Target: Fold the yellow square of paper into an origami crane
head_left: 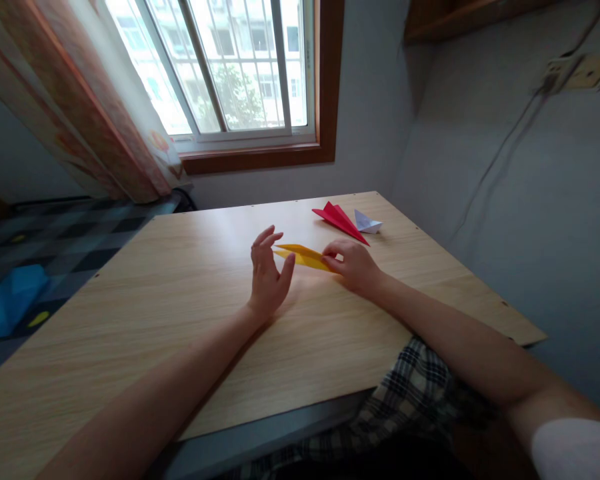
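A folded sheet of yellow paper [303,256] is held just above the wooden table, its layers partly spread toward the left. My right hand [353,265] pinches its right end between thumb and fingers. Beside the left end is my left hand [271,270], fingers raised and apart from the thumb, with no grip on the paper. The thumb tip overlaps the paper's near edge in view; whether it touches I cannot tell. Beyond my right hand lie a red paper plane [339,219] and a small white paper boat [367,222].
The pale wooden table [145,300] reaches toward the window wall. A blue paper piece [13,297] rests on a checked cloth [80,227] to the left. A cable [500,150] hangs from a socket [560,73] on the right wall.
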Action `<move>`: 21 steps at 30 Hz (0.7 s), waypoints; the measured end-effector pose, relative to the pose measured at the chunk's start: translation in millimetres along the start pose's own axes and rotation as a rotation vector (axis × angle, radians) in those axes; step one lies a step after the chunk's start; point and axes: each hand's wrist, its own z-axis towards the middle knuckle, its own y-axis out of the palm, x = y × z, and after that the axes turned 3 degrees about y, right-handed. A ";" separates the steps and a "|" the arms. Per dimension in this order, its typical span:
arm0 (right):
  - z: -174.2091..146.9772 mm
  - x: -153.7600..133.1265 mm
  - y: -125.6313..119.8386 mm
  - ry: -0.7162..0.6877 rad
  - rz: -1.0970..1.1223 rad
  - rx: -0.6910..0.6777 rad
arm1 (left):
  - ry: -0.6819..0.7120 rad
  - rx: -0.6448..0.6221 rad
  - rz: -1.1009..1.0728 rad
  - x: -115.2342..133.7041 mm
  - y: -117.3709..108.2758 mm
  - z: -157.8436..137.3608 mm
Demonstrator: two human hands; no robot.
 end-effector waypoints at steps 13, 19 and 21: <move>1.4 -5.1 19.3 0.464 0.987 -0.082 | -0.460 -0.225 -0.715 5.6 17.7 -6.3; -3.8 -11.2 25.0 0.456 1.041 -0.155 | -0.564 -0.286 -0.853 8.1 16.9 -5.7; -4.8 -14.0 24.2 0.445 1.045 -0.166 | -0.583 -0.291 -0.880 9.3 15.7 -5.5</move>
